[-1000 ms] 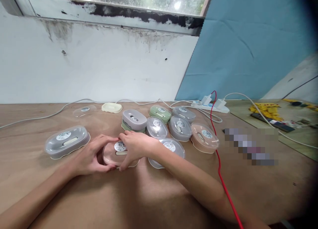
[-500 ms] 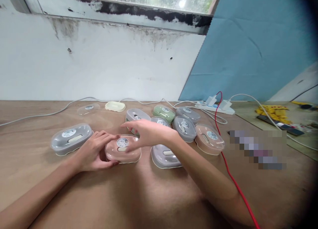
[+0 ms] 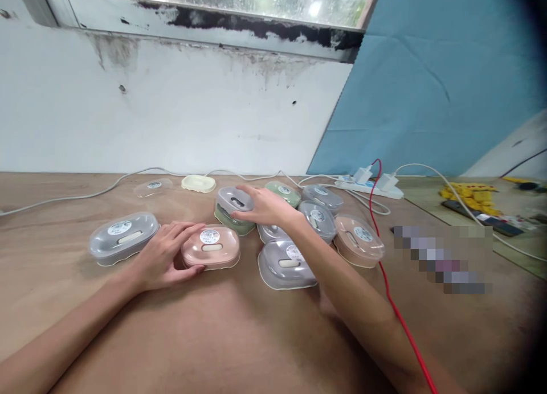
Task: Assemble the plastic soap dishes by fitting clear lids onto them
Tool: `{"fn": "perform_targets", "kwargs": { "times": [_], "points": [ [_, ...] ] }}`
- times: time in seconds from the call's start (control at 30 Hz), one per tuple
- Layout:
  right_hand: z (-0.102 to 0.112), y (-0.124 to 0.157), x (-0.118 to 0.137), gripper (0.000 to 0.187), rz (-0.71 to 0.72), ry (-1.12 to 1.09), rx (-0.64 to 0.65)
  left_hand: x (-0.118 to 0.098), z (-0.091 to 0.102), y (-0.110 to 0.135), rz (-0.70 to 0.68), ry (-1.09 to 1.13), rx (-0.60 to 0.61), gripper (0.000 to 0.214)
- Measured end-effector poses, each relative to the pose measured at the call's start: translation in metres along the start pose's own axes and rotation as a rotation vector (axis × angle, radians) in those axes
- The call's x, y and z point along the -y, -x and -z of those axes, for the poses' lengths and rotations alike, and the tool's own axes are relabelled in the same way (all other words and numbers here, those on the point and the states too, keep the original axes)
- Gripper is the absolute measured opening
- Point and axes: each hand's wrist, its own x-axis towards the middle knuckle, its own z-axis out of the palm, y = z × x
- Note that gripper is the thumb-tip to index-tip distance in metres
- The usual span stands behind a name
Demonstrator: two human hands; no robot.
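Observation:
My left hand (image 3: 164,257) holds the left end of a pink soap box (image 3: 224,249) with a clear lid and a round label, fingers on its far side and thumb on its near side. My right hand (image 3: 267,205) reaches further back and grips the right end of a grey soap box (image 3: 231,199), which sits on top of a green soap box (image 3: 237,224). Left of my left hand lies another grey soap box (image 3: 123,240). Under my right forearm, a purple-grey soap box (image 3: 277,271) is partly hidden.
Several more lidded boxes cluster to the right, among them a pink one (image 3: 359,243) and a green one (image 3: 288,193). A cream tray (image 3: 198,183) and a clear lid (image 3: 152,188) lie near the wall. A red cable (image 3: 397,308) runs from the power strip (image 3: 371,188).
My right hand has moved from above the pink soap box back to the stacked grey one and closed on its end. The pink box has shifted slightly away; my left hand stays on it.

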Motion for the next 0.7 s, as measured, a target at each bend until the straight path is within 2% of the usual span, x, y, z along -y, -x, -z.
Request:
{"fn": "perform_targets", "kwargs": {
  "times": [0.1, 0.17, 0.23, 0.33, 0.43, 0.5, 0.53, 0.7],
  "points": [
    [0.015, 0.005, 0.003, 0.070, 0.057, -0.120, -0.099, 0.000, -0.002, -0.002, 0.018, -0.005, -0.043, 0.071],
    [0.029, 0.011, 0.006, 0.071, 0.089, -0.236, -0.059, 0.000, -0.003, -0.002, 0.040, -0.023, -0.064, 0.067],
    [0.042, 0.019, 0.011, 0.080, 0.135, -0.324, 0.089, 0.001, -0.004, -0.002, 0.058, -0.047, -0.065, 0.065],
    [0.054, 0.031, 0.024, 0.100, 0.214, -0.361, 0.427, 0.002, -0.004, 0.000, 0.067, 0.007, -0.063, 0.061],
    [0.055, 0.042, 0.043, 0.101, 0.261, -0.296, 0.688, 0.005, -0.003, -0.005, 0.228, 0.205, -0.175, 0.051],
    [0.049, 0.045, 0.054, 0.100, 0.284, -0.214, 0.731, 0.013, -0.001, -0.019, 0.369, 0.210, -0.192, 0.049],
    [0.045, 0.046, 0.057, 0.102, 0.292, -0.179, 0.733, 0.020, 0.000, -0.030, 0.414, 0.144, -0.148, 0.047],
    [0.024, 0.042, 0.063, 0.114, 0.276, -0.111, 0.713, 0.069, -0.003, -0.101, 0.422, -0.116, 0.066, 0.033]
  ]
}}
